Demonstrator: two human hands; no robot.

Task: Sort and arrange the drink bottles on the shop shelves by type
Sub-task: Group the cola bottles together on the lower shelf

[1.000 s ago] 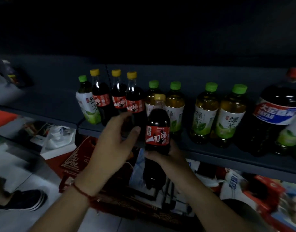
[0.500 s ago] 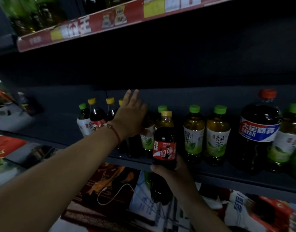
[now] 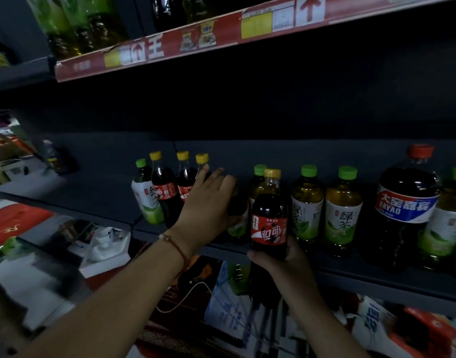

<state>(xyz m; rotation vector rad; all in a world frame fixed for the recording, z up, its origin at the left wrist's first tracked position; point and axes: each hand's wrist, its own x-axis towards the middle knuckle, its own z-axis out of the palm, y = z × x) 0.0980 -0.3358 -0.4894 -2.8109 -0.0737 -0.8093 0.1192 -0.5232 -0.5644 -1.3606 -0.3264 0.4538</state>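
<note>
Dark plastic: the cola bottle [image 3: 269,218] you hold is a full, yellow-capped bottle with a red label, held upright in front of the shelf edge [image 3: 350,277], not yet set down.
Weight: judged moderately heavy for its size, since liquid fills it to the shoulder; expect it to pull downward if you loosen your hold.
Stiffness: likely firm under light pressure, as sealed fizzy bottles tend to be; the smooth wall below the label may slip in the palm.
Hold point: your right hand [image 3: 286,262] wraps the body just under the label, fingers closed round it. That grasp sits near the middle and looks stable; the narrow neck would give less control.
Left hand [image 3: 210,202]: reaching onto the shelf, palm down, fingers curved over a bottle [image 3: 237,215] standing between the cola row [image 3: 170,195] and the green tea bottles [image 3: 343,213]. Whether you actually grip it cannot be told; the hand covers most of it.
Arm pose: left forearm extends forward and up from lower left, wrist bearing a red cord [image 3: 177,248]; right forearm rises from lower right, wrist bent back.
Destination, as a judgement: beside the three yellow-capped colas at left.
Hazard: the large dark bottle [image 3: 407,205] stands well apart to the right.
</note>
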